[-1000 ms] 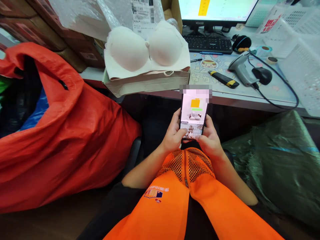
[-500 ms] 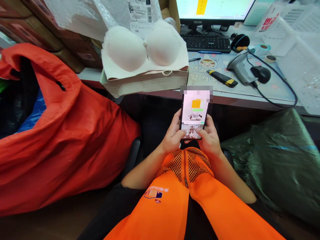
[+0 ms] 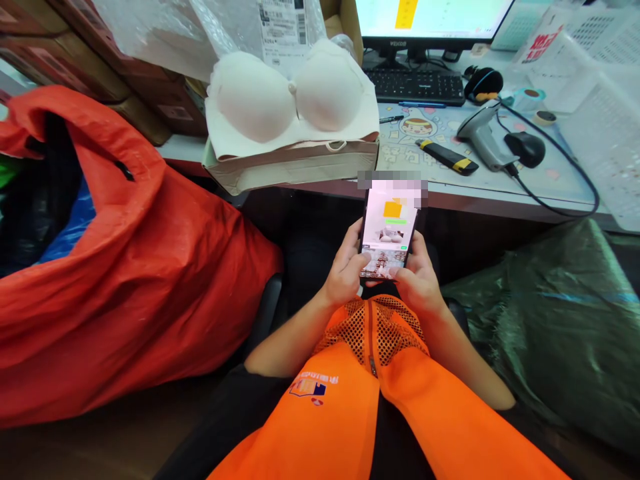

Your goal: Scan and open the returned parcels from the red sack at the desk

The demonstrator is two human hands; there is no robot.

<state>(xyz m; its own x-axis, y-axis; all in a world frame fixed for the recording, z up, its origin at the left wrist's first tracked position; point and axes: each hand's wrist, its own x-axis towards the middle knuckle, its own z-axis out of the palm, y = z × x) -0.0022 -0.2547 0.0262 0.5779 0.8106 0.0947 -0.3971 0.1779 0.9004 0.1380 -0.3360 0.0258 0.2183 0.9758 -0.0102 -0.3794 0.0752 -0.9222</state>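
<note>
A smartphone [image 3: 389,227] is held upright between my two hands above my lap, its lit screen showing a chat and a keyboard. My left hand [image 3: 345,270] is closed round its left edge, the thumb over the keyboard. Round the right edge is my right hand [image 3: 420,277], with its thumb low on the screen. The fingers behind the phone are mostly hidden. Beyond the phone, a white bra [image 3: 290,100] lies cups up on a shallow cardboard box [image 3: 295,167] at the desk edge.
On the desk [image 3: 400,163] are a box cutter [image 3: 447,157], a barcode scanner [image 3: 485,137], a mouse [image 3: 525,148] and a keyboard [image 3: 417,87] below a monitor [image 3: 435,20]. A large red bag [image 3: 200,287] stands left; a dark green sack [image 3: 565,327] lies right.
My left thumb has shifted up over the phone's keyboard, and my right thumb has moved slightly down. The phone stays in both hands.
</note>
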